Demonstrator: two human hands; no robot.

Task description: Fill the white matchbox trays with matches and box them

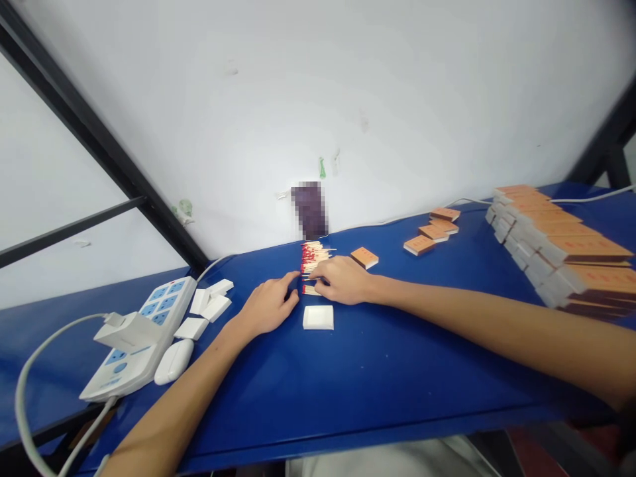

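Observation:
A pile of red-tipped matches [312,257] lies on the blue table [377,371] near the wall. My right hand [342,279] rests on the near side of the pile, its fingers curled and pinched on a few matches. My left hand [269,306] lies just left of the pile, fingers together and reaching toward the same matches. An empty white matchbox tray [318,317] sits right below both hands.
An orange matchbox [364,257] lies just right of the pile. More orange boxes [433,232] lie further right, and a long stacked row of them [561,248] fills the right end. At left are several white trays [209,303], a white power strip [142,334] with a plugged adapter, and a white case [173,362].

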